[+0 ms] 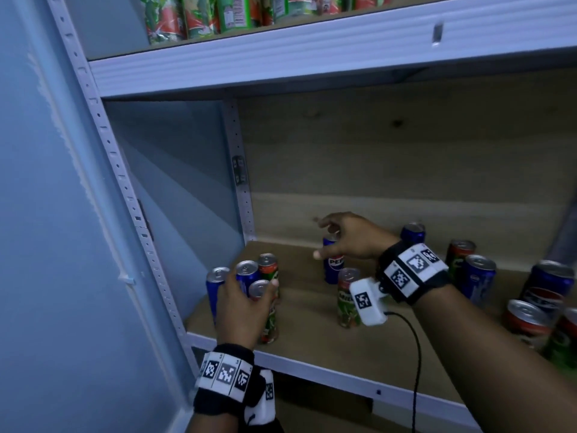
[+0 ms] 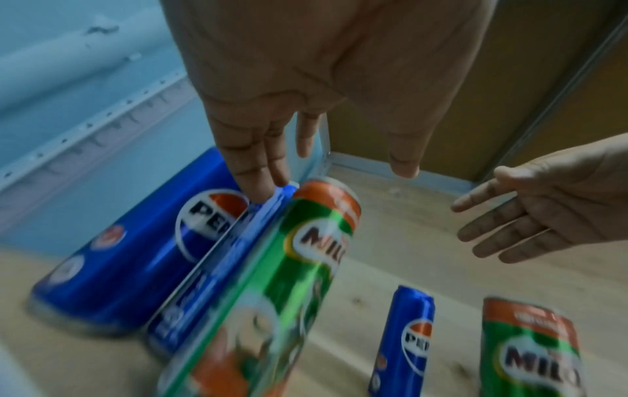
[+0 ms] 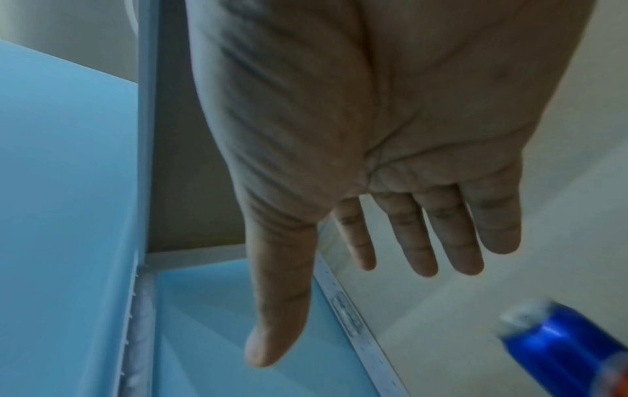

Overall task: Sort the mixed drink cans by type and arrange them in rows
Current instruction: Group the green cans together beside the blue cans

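Observation:
At the shelf's left end stands a tight cluster of two blue Pepsi cans [image 1: 218,278] and two green Milo cans [image 1: 268,264]. My left hand [image 1: 246,295] lies over this cluster, its straight fingers [image 2: 258,172] touching the top of a Pepsi can [image 2: 136,255] beside a Milo can [image 2: 289,282]. My right hand [image 1: 324,239] hovers with spread fingers just above a lone Pepsi can [image 1: 332,265] farther back, holding nothing. That can shows at the lower right of the right wrist view [image 3: 560,346]. Another Milo can [image 1: 346,295] stands in front of it.
Several mixed Pepsi [image 1: 479,278] and Milo cans [image 1: 459,254] stand loose at the right of the wooden shelf [image 1: 312,342]. A blue side wall [image 1: 175,189] closes the left end. The shelf above holds Milo packs [image 1: 203,17]. A cable [image 1: 416,354] hangs from my right wrist.

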